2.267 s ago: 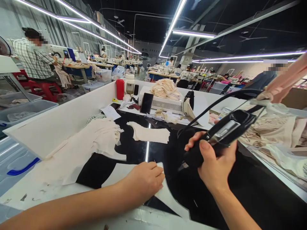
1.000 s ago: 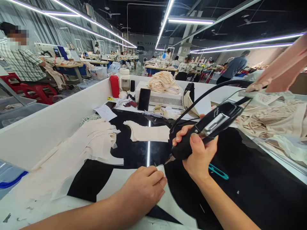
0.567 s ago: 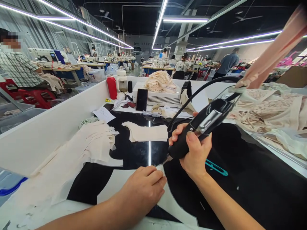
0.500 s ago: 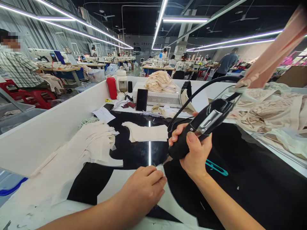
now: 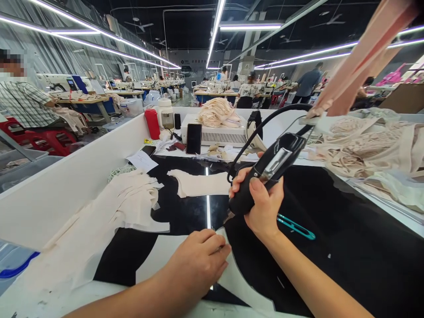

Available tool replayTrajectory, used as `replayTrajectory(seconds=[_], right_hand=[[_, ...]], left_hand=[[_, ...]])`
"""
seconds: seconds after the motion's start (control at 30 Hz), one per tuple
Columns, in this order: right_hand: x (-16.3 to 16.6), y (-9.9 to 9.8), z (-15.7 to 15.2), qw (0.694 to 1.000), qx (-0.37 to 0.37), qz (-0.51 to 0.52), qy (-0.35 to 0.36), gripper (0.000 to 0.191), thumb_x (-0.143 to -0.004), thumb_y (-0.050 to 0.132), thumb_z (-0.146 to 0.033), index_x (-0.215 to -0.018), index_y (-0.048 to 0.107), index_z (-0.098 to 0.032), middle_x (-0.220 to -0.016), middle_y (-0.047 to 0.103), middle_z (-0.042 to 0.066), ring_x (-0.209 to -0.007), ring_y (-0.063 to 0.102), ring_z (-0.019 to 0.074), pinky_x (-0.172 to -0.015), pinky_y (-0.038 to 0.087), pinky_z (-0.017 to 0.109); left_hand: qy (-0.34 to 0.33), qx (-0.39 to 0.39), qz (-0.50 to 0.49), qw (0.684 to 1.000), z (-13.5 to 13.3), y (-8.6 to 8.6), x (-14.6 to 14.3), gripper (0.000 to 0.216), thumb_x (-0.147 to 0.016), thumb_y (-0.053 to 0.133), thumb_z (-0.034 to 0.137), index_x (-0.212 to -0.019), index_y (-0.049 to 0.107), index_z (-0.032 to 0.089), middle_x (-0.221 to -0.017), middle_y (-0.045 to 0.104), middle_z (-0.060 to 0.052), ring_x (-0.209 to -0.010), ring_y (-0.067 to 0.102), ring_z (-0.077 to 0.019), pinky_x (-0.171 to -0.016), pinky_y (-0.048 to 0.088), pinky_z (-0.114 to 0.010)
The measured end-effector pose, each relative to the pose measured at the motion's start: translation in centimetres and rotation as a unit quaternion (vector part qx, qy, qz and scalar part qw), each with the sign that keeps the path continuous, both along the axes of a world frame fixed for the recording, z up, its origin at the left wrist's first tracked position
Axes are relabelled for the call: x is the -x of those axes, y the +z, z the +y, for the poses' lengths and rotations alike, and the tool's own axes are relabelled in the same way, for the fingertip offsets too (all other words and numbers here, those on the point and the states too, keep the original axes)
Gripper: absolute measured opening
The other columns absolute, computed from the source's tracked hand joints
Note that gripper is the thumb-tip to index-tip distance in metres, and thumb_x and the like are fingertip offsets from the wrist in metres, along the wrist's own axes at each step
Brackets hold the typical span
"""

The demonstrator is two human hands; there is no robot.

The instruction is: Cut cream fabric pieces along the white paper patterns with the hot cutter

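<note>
My right hand (image 5: 264, 210) is wrapped round a black corded handheld cutter (image 5: 247, 194) with a silver lever on its side. The cutter slants down to the left, and its tip is dark and hard to make out near the black work surface. Pink fabric strips (image 5: 357, 66) are tied to the cord end at its top. My left hand (image 5: 202, 260) rests to the left, fingers curled together on the narrow upper end of a pale cut fabric piece (image 5: 245, 282). Part of that piece lies hidden under the hand and forearm.
Stacked cream fabric pieces (image 5: 112, 212) cover the left side, and another piece (image 5: 203, 183) lies ahead. Teal thread snips (image 5: 296, 227) are right of my wrist. A phone (image 5: 194, 139) stands against a white box (image 5: 225, 134). Loose fabric (image 5: 374, 145) is heaped at right.
My right hand and the cutter have shifted slightly left, and the tip has drawn back from beside my left fingers. My left hand keeps its place on the fabric. The view has turned a little.
</note>
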State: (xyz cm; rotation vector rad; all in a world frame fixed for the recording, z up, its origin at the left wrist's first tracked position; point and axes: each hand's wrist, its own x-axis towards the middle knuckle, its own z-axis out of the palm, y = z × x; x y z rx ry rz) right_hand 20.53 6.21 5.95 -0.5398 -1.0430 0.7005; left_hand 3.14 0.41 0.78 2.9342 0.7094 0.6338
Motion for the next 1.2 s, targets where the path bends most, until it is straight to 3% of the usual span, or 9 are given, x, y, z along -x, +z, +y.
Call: replayTrajectory(seconds=[0.57,1.2], right_hand=[[0.05,0.51,-0.54,0.998,0.002,0.000,0.058,0.036,-0.087,0.079,-0.040,-0.109,0.054,-0.028,-0.080,0.064,-0.005,-0.057,0.058,0.0122,-0.047,0.055,0.026],[-0.09,-0.08,0.15,0.999,0.015,0.002,0.032,0.044,-0.085,0.080,-0.041,-0.118,0.053,-0.028,-0.080,0.064,-0.006,-0.056,0.059,0.0126,-0.047,0.055,0.026]], left_hand=[[0.003,-0.019,0.019,1.000,-0.17,0.49,-0.15,0.016,-0.107,0.050,0.016,-0.119,0.061,0.014,-0.104,0.069,-0.007,-0.099,0.066,-0.0214,-0.083,0.057,-0.034],[-0.009,-0.055,0.011,0.998,-0.06,0.07,-0.21,0.019,-0.109,0.043,0.013,-0.112,0.062,0.014,-0.103,0.068,-0.008,-0.097,0.064,-0.0199,-0.083,0.056,-0.032]])
